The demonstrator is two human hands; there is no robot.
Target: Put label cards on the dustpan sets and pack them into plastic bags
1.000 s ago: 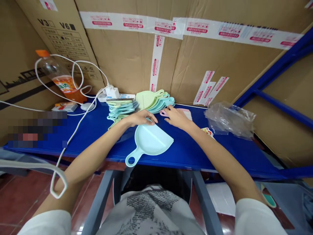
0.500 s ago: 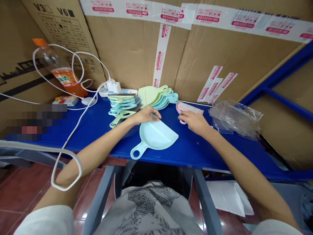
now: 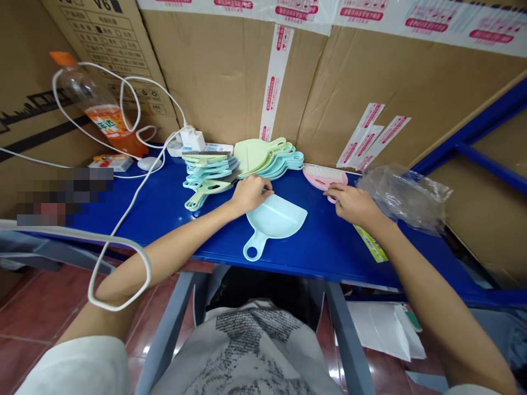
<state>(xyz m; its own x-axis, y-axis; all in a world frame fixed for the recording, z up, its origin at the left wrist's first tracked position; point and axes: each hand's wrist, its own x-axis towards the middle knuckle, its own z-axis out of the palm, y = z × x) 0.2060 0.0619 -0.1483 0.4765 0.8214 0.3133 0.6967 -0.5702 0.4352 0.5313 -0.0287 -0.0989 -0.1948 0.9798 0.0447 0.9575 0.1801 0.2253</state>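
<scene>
A light blue dustpan (image 3: pixel 275 216) lies on the blue table (image 3: pixel 313 258), its ring handle toward me. My left hand (image 3: pixel 252 193) is closed on its upper left edge, thumb and fingers pinched there. To the right, my right hand (image 3: pixel 354 204) has its fingers closed at the handle of a pink brush (image 3: pixel 323 175) with pale bristles, which lies near the cardboard. Behind my left hand are a stack of green and blue brushes (image 3: pixel 208 173) and a fanned pile of green and blue dustpans (image 3: pixel 257 156).
A crumpled clear plastic bag (image 3: pixel 407 197) lies at the right, and a yellow-green strip (image 3: pixel 371 245) shows beside my right forearm. At the left stand an orange drink bottle (image 3: pixel 109 126) and a looping white cable (image 3: pixel 138 206). Large cardboard (image 3: pixel 222 82) backs the table.
The light blue dustpan has turned, its handle swinging right. My right hand and the pink brush appear slightly farther right. The yellow-green strip has come into sight by my right forearm. The view has shifted slightly.
</scene>
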